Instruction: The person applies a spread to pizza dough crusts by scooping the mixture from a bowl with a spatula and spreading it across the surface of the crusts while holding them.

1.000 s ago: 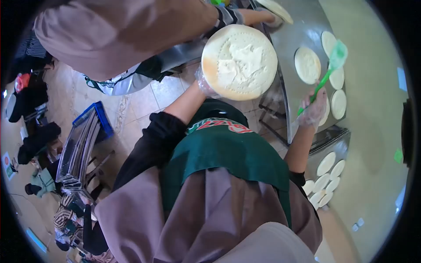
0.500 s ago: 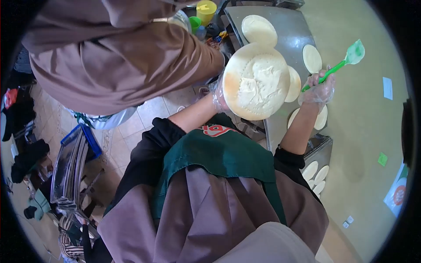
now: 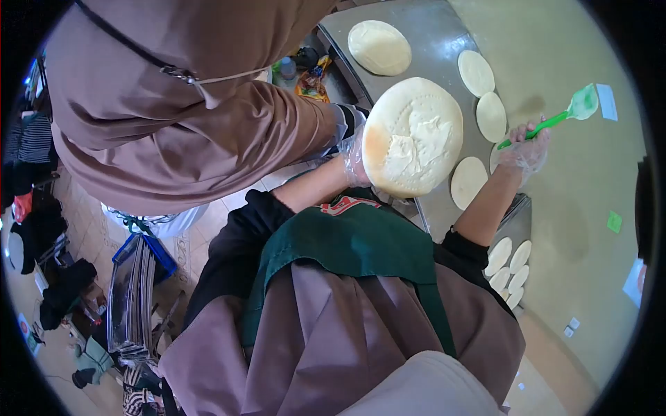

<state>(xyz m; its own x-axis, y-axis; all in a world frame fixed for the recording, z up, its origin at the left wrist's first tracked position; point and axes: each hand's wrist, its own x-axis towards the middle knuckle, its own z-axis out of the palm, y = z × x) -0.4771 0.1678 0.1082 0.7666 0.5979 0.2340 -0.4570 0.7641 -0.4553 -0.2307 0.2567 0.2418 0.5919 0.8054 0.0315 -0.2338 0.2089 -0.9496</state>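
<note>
Crust is up in the left hand, overlapping the table edge from where I sit; I can't tell how high. Big to small from here. Pale wall fills my right side. Coworker in brown takes the upper left; their cuff is just beside the left hand, contact unclear to me. Metal table runs along the wall, pale discs lying flat on it, one partly hidden by the right hand. I see more discs past the right forearm, on a second surface. Green apron, red-and-white print, is nearer me than the crust. Left hand, in a clear glove, grips the crust at its left side; fingers mostly hidden behind it. Crust is face-on to me: browned patch at left, small holes in a ring. Right hand, also gloved, is clenched round the green spatula, blade out toward the wall, white smears on it. Cream lies in a rough patch on the crust, bare rim around it.
</note>
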